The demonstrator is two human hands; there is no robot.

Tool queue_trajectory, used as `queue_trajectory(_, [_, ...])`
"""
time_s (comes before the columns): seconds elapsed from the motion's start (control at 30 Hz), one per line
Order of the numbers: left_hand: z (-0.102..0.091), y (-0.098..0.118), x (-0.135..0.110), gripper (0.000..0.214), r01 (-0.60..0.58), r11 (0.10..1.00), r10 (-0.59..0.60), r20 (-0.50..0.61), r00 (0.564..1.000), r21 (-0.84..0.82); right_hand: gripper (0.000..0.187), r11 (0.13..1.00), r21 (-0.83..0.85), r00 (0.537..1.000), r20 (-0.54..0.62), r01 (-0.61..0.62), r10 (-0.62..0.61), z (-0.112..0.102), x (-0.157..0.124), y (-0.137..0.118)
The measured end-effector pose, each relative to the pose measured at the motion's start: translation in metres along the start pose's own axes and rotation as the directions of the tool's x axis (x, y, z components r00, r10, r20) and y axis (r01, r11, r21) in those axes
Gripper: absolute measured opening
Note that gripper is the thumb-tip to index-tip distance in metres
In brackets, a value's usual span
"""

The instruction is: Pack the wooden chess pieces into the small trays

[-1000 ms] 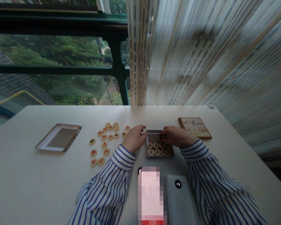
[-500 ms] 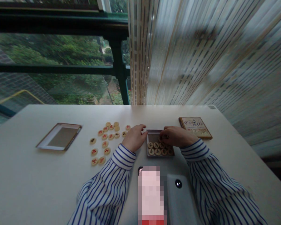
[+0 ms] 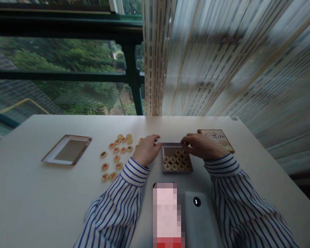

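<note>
A small shallow box lies at the middle of the white table, with several round wooden chess pieces laid in rows in its near half. My left hand rests against the box's left edge, fingers curled and apart, holding nothing I can see. My right hand hovers just above the box's right far corner, fingers bent downward; whether anything sits between its fingertips cannot be made out. Several loose pieces with red and black characters lie scattered to the left of my left hand.
A box lid lies upside down at the far left. A printed booklet or box cover lies beyond my right hand. A phone and a grey device lie near the front edge. A window and curtain stand behind the table.
My right hand has lifted off the pieces in the box and drawn slightly right and back, uncovering a third row of pieces. My left hand has hardly moved.
</note>
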State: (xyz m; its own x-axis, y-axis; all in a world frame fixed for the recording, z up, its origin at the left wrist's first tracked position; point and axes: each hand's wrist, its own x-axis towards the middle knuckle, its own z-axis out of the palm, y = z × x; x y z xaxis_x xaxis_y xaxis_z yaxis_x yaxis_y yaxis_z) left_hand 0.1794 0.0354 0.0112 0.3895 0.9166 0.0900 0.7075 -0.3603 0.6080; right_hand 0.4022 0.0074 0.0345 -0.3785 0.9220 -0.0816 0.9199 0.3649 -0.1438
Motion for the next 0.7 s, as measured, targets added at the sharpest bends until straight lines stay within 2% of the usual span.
queue_trajectory(0.1, [-0.007, -0.002, 0.000, 0.033, -0.004, 1.000, 0.003, -0.048, 0.999, -0.015, 0.022, 1.000, -0.017, 0.997, -0.072, -0.018, 0.017, -0.007, -0.005, 0.005])
queue_trajectory(0.3, [-0.025, -0.003, -0.003, 0.032, 0.023, 0.997, -0.031, -0.109, 0.994, -0.071, 0.021, 0.999, -0.038, 0.996, -0.088, -0.021, 0.018, -0.011, -0.006, 0.001])
queue_trajectory(0.57, [-0.063, -0.003, -0.013, 0.035, 0.037, 0.978, -0.079, -0.199, 0.977, -0.204, 0.022, 1.000, -0.019, 0.991, -0.131, 0.017, -0.020, -0.016, -0.008, -0.012])
queue_trajectory(0.7, [-0.080, -0.010, -0.020, 0.035, 0.034, 0.980, -0.082, -0.246, 0.966, -0.196, 0.022, 0.998, 0.019, 0.983, -0.179, 0.056, -0.052, -0.019, -0.010, -0.022])
